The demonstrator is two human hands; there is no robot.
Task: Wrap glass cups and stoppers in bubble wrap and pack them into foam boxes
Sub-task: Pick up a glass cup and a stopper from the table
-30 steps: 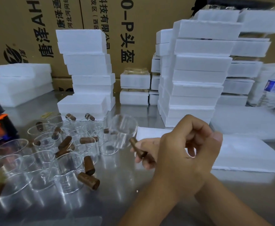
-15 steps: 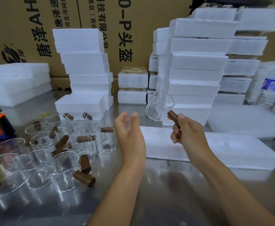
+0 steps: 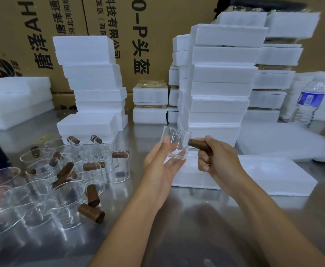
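Item: glass cup [image 3: 176,145], lightly pinched in your left hand [image 3: 161,170]; stopper [image 3: 199,144] clenched in your right hand [image 3: 217,162]; risk: a slack pinch drops the cup onto the table [image 3: 177,228].

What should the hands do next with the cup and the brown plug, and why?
Probably lower both onto the white sheet just below and start wrapping. The left hand holds the glass cup, the right hand grips the stopper right beside it, and neither is wrapped yet.
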